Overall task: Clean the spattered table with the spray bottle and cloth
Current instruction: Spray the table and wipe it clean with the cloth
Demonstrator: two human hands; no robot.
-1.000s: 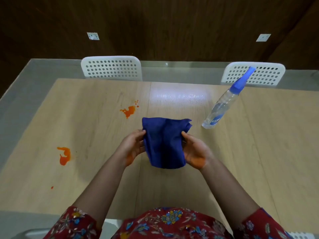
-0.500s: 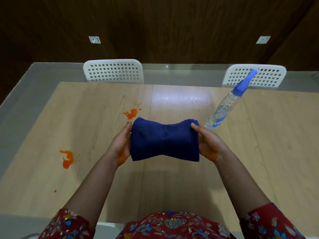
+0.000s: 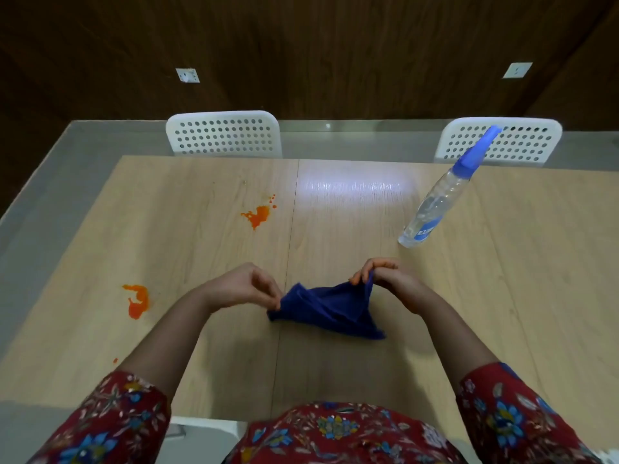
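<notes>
- Cloth [image 3: 330,308] sits low over the table [image 3: 502,296] near 6 o'clock, w/ one corner in each hand. Prob. being spread or refolded into a wiping pad before use; wiping not begun.
- Left hand [image 3: 243,288]: palm down, fingers curled, thumb and fingertips pinched on the cloth's left corner.
- Right hand [image 3: 385,277]: raised a bit higher, fingertips closed on the top right edge, so the cloth hangs from there as a slack tent.
- Both forearms come in from 6 o'clock, elbows out, wrists bent inward.
- Spray bottle [image 3: 435,202] stands at approx. 2 o'clock, untouched, within right-hand reach.
- Orange stains: one [image 3: 258,216] at 11 o'clock, one [image 3: 137,301] at 9 o'clock, both well apart from the cloth and not yet cleaned.
</notes>
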